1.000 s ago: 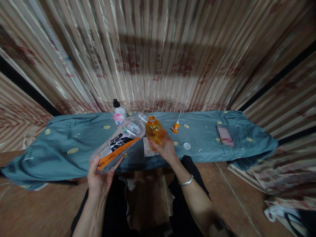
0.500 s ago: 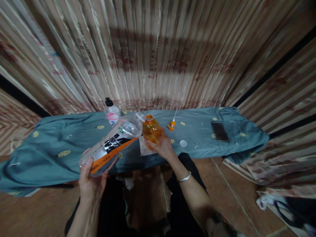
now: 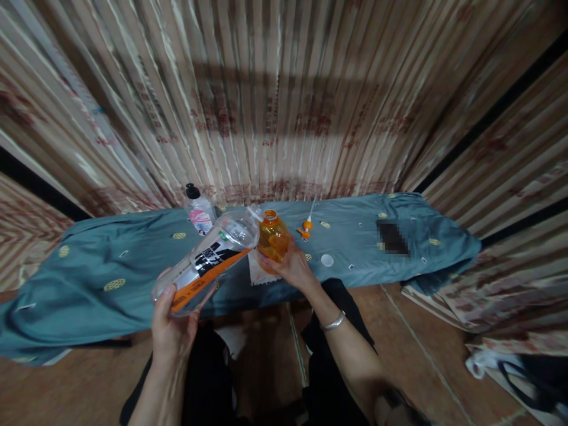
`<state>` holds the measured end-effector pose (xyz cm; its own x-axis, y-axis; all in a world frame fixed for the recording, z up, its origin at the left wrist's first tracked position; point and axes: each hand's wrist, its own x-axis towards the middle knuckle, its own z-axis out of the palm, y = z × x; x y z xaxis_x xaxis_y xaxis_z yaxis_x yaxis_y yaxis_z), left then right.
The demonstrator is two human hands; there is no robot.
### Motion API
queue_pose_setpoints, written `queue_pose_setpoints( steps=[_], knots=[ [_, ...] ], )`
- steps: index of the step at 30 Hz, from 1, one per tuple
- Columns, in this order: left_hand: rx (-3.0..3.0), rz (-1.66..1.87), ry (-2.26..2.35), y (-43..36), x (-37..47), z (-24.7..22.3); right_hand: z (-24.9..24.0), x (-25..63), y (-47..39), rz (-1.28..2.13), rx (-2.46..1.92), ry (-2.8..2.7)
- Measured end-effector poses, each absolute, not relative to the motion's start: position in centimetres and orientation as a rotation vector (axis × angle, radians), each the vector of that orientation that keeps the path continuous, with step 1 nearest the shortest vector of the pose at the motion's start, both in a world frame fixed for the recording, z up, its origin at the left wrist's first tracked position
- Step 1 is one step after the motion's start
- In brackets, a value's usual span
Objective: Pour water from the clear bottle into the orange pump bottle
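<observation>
In my left hand [image 3: 173, 322] is a large clear plastic bottle [image 3: 208, 260] with a silver, black and orange label. It tilts up to the right, and its uncapped neck comes close to the mouth of an amber bottle [image 3: 271, 236]; whether the two touch I cannot tell. My right hand [image 3: 290, 263] wraps round the amber bottle, which stands nearly upright without its top. Behind it to the right, an orange pump head [image 3: 306, 229] with a thin white tube lies on the cloth. A small white cloth or paper piece [image 3: 261, 271] shows beneath the bottles.
A teal patterned cloth [image 3: 137, 260] covers the narrow table. At its back left stands a clear bottle with a black cap [image 3: 200, 213]. A white disc [image 3: 327, 260] and a dark pixelated object [image 3: 393, 238] lie to the right. Pleated curtains [image 3: 284, 106] hang close behind.
The large bottle and my left hand have shifted slightly right. The amber bottle stays in my right hand, its mouth still by the large bottle's neck. The view has moved a little.
</observation>
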<state>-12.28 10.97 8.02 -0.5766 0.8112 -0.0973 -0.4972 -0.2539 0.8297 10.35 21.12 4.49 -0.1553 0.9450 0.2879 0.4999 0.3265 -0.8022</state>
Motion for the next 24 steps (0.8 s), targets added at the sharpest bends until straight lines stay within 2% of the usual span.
queue_pose_setpoints(
  steps=[24],
  knots=[
    [0.447, 1.929, 1.169, 9.8, -12.9, 8.2, 3.7, 9.6, 21.4, 0.642, -1.274, -1.765]
  ],
)
